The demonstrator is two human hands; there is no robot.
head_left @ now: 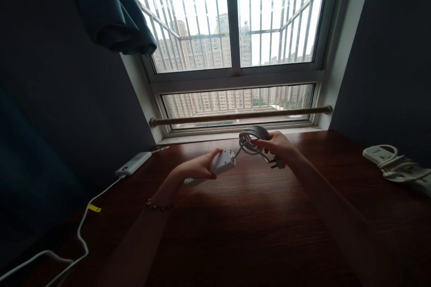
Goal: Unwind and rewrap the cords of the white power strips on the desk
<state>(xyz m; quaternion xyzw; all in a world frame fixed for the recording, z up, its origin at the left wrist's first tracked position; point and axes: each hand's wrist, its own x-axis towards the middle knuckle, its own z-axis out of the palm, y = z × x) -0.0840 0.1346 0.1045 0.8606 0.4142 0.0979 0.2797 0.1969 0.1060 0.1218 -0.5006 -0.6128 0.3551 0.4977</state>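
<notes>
A white power strip [223, 162] is gripped in my left hand [198, 164], its corded end pointing right and its other end tilted down to the left. From that end a grey cord runs to a coil [252, 138], wound in several loops. My right hand [278, 145] is closed around the right side of the coil. Below its fingers hangs the plug [278, 162], prongs facing left. Both hands are above the brown wooden surface [249, 215]. My left palm hides part of the strip.
At the left, a white power bank-like box [134, 164] lies with a white cable [81, 228] carrying a yellow tag [94, 208]. Another white power strip with wrapped cord [400, 168] lies far right. Behind are a metal rail [242, 117], a barred window and a blue curtain [117, 22].
</notes>
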